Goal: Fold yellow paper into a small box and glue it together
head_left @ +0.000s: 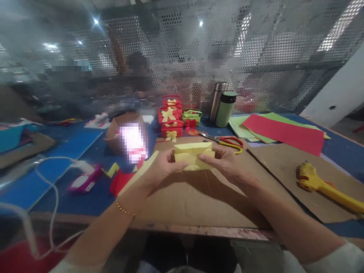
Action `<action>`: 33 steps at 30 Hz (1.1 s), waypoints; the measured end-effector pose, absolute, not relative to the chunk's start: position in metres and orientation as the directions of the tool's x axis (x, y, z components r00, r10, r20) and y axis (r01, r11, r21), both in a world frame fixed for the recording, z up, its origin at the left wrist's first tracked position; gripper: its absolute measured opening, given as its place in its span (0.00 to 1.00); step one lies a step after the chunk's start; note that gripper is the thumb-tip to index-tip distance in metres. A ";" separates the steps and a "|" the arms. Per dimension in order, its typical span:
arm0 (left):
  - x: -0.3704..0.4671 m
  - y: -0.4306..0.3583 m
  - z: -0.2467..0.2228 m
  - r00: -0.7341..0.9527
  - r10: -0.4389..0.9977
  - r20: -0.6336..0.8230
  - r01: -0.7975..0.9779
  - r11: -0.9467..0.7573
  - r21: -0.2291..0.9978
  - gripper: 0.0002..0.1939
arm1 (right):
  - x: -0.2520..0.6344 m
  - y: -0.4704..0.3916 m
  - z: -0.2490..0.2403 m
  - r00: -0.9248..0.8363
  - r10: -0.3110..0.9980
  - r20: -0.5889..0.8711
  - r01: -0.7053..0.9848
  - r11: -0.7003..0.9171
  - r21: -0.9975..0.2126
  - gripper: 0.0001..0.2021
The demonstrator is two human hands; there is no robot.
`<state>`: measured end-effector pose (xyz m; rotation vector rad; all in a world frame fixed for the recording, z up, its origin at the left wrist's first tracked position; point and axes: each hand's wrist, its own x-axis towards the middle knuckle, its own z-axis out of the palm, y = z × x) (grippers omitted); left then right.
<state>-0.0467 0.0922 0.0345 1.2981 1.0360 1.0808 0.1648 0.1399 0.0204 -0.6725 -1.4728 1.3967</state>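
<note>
A folded piece of yellow paper (193, 156) is held up between both hands over a cardboard sheet (182, 204). My left hand (166, 163) pinches its left end, thumb on the near face. At the other end, my right hand (224, 159) grips it in the same way. Behind the right hand lie scissors (227, 141) with red and yellow handles. Under my left forearm is a yellow paper strip (139, 172), with a folded red paper piece (121, 182) beside it.
Small red boxes with yellow bows (172, 129) and a green one (192, 116) stand at the back. Nearby are a green bottle (225, 110) and a steel flask (217, 98). Coloured sheets (287, 132) and a yellow glue gun (318, 184) lie right. A cardboard box (113, 129) stands left.
</note>
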 end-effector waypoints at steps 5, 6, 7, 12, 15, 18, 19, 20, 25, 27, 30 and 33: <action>-0.041 0.087 0.041 0.214 0.972 0.094 -0.047 -0.086 0.995 0.27 | 0.169 0.144 0.017 -0.346 0.923 0.166 -0.230 0.088 -0.969 0.18; -0.040 0.086 0.042 0.212 0.972 0.104 -0.047 -0.096 0.994 0.26 | 0.170 0.146 0.016 -0.345 0.926 0.150 -0.235 0.070 -0.970 0.18; -0.039 0.085 0.043 0.209 0.971 0.114 -0.048 -0.106 0.993 0.24 | 0.171 0.148 0.014 -0.343 0.929 0.138 -0.243 0.054 -0.968 0.19; -0.034 0.079 0.045 0.189 0.973 0.133 0.015 -0.139 0.990 0.17 | 0.176 0.155 0.010 -0.326 0.936 0.132 -0.270 0.041 -0.962 0.21; -0.031 0.076 0.045 0.130 0.975 0.180 0.116 -0.195 0.974 0.14 | 0.176 0.154 0.010 -0.316 0.937 0.151 -0.266 0.065 -0.962 0.20; -0.031 0.076 0.044 0.089 0.965 0.248 0.235 -0.262 0.936 0.11 | 0.175 0.152 0.010 -0.295 0.943 0.155 -0.251 0.080 -0.965 0.19; -0.031 0.076 0.043 0.077 0.962 0.263 0.273 -0.274 0.922 0.11 | 0.175 0.151 0.010 -0.292 0.944 0.153 -0.244 0.081 -0.967 0.19; -0.031 0.076 0.042 0.063 0.959 0.275 0.308 -0.281 0.909 0.11 | 0.174 0.151 0.010 -0.292 0.945 0.151 -0.237 0.081 -0.968 0.19; -0.030 0.077 0.040 0.030 0.953 0.302 0.407 -0.288 0.867 0.11 | 0.175 0.150 0.009 -0.293 0.946 0.141 -0.216 0.078 -0.973 0.18; -0.030 0.077 0.040 0.021 0.951 0.309 0.432 -0.288 0.855 0.12 | 0.176 0.150 0.009 -0.299 0.945 0.134 -0.218 0.069 -0.974 0.19; -0.030 0.078 0.039 0.009 0.948 0.319 0.441 -0.290 0.849 0.13 | 0.175 0.150 0.009 -0.319 0.939 0.131 -0.236 0.055 -0.970 0.18; -0.030 0.079 0.038 0.015 0.953 0.302 0.402 -0.282 0.871 0.12 | 0.174 0.149 0.009 -0.331 0.933 0.138 -0.254 0.052 -0.966 0.17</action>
